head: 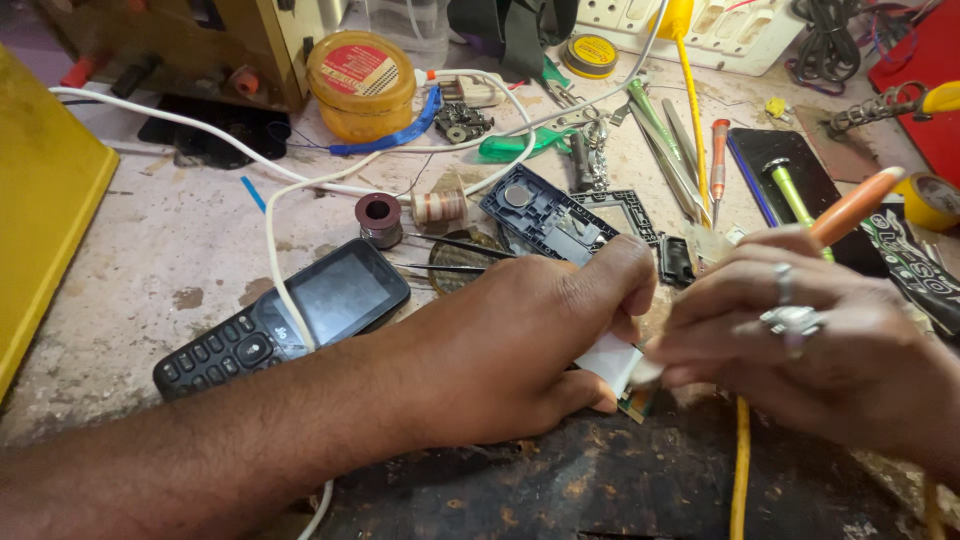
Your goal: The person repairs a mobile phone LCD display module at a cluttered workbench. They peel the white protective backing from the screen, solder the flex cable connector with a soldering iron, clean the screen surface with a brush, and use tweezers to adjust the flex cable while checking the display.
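left hand (520,345) pinches white pad (607,357) | right hand (800,335) grips orange-handled tool (853,205) (yellow tin (361,82) behind)

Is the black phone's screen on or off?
Off. The phone lies face up on the table; its screen is dark, showing only a pale reflection.

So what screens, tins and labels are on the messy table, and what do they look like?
Keypad phone: left of the left hand, black, dark blank screen, a white cable across it.
Round tub: top centre, amber yellow, red and cream label on the lid.
Small flat tin: top, right of the tub, yellow rim, dark centre.
Tape roll: right edge, yellow.
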